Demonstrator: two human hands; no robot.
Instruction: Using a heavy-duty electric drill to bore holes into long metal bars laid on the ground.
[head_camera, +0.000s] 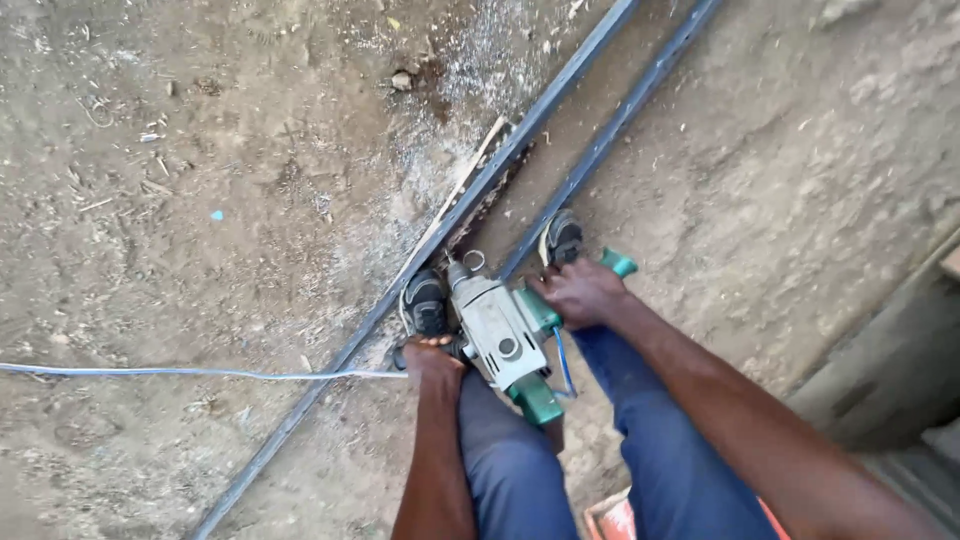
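2 long dark metal bars (560, 95) run side by side across bare, gritty earth (200, 200), straight and narrow with flat faces, crossing from the upper right toward the lower left. Pale sawdust-like dust (470, 60) lies scattered beside them, and a thin splintered strip of light wood (450, 205) rests against the nearer bar.

Between the 2 bars, just above the knees, sits a power drill (500, 330). Its body is a blocky grey metal casing with a round bolt on top, and its handle parts are green plastic. The chuck end points down toward the ground between the bars.

The left hand (432, 358) is wrapped shut around a dark side grip of the drill, fingers curled under it. The right hand (582, 292) is closed over the green handle, knuckles up, with the green tip (618, 263) sticking out past the fingers. A short blue cord (563, 362) loops beneath the casing.

2 dark shoes with pale trim stand on the bars: the left shoe (426, 303) on the nearer bar, the right shoe (563, 238) on the farther one. Blue trousers (510, 470) of plain woven cloth cover both legs.

A thin pale cable (200, 373) stretches taut from the left edge toward the left hand. At the right stands a rough grey slab (890, 370), and something orange (615, 520) shows at the bottom.
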